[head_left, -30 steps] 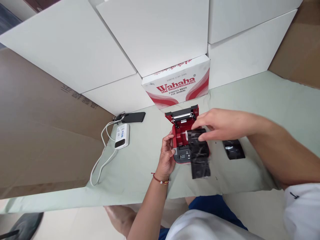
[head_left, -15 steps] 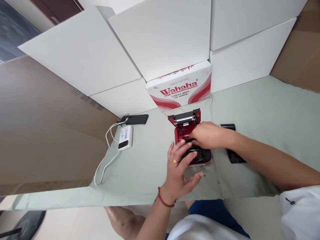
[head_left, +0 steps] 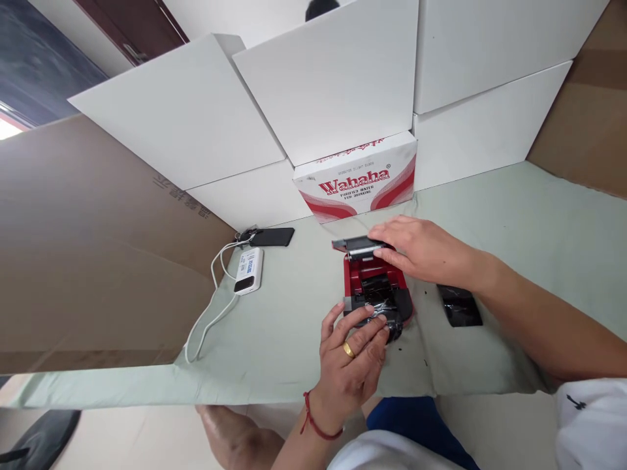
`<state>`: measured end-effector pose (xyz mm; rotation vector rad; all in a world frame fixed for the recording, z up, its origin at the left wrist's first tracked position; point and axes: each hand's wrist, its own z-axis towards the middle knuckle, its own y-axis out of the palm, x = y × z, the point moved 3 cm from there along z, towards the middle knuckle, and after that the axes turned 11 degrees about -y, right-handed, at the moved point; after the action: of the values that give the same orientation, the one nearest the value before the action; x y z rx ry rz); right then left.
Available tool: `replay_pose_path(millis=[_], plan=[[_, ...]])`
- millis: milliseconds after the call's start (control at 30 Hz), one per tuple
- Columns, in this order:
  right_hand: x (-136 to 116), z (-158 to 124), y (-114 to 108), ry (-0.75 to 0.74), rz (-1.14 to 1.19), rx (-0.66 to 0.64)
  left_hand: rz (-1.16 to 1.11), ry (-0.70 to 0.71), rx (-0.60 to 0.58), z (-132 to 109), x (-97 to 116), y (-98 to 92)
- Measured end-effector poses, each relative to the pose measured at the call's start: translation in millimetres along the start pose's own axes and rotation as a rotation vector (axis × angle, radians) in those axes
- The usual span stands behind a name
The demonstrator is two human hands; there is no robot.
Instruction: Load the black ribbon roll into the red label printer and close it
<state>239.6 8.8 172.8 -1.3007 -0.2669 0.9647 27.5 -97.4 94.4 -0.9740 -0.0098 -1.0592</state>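
Note:
A small red printer (head_left: 353, 282) sits on the pale green cloth (head_left: 490, 209) in front of me, its lid (head_left: 355, 245) tilted partway down. A black film roll lies in its bay, and the black film end (head_left: 388, 312) spills over the front. My left hand (head_left: 351, 362) pinches that film end at the printer's front edge. My right hand (head_left: 422, 249) rests flat on the lid's right side, fingers stretched out.
A black wrapper piece (head_left: 458, 305) lies right of the printer. A white power bank (head_left: 249, 270) with a white cable (head_left: 208, 313) and a black phone (head_left: 272, 237) lie at the left. A Wahaha box (head_left: 357, 177) and white boxes stand behind; cardboard walls flank both sides.
The right hand left the roll in the bay and moved onto the lid, which has tipped down from upright. The left hand shifted to pinch the film end at the front.

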Motion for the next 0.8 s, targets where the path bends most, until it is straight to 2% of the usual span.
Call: replay_pose_path(millis=[67, 167, 233, 300, 433, 567, 667, 800], plan=[[-14, -3, -3, 0.005, -0.017, -0.218, 0.047, 0.029, 0.02, 0, 0, -4.1], [-36, -11, -1, -0.084, -0.14, -0.558, 0.099, 0.066, 0.043, 1, 0, -7.0], [-45, -14, 3, -0.156, -0.254, -0.653, 0.104, 0.067, 0.053, 3, -1, -8.0], [-49, -15, 7, -0.198, -0.317, -0.667, 0.089, 0.024, 0.061, 4, -6, -9.1], [-50, -16, 10, -0.236, -0.328, -0.677, 0.017, -0.194, 0.027, 7, -27, -8.8], [-50, -14, 7, -0.248, -0.299, -0.692, -0.189, -0.389, 0.01, 7, -44, -5.7], [-50, -12, 5, -0.232, -0.279, -0.692, -0.314, -0.467, 0.015, 8, -46, -4.3], [-47, -12, 6, -0.22, -0.284, -0.641, -0.343, -0.528, 0.029, 17, -48, -4.6]])
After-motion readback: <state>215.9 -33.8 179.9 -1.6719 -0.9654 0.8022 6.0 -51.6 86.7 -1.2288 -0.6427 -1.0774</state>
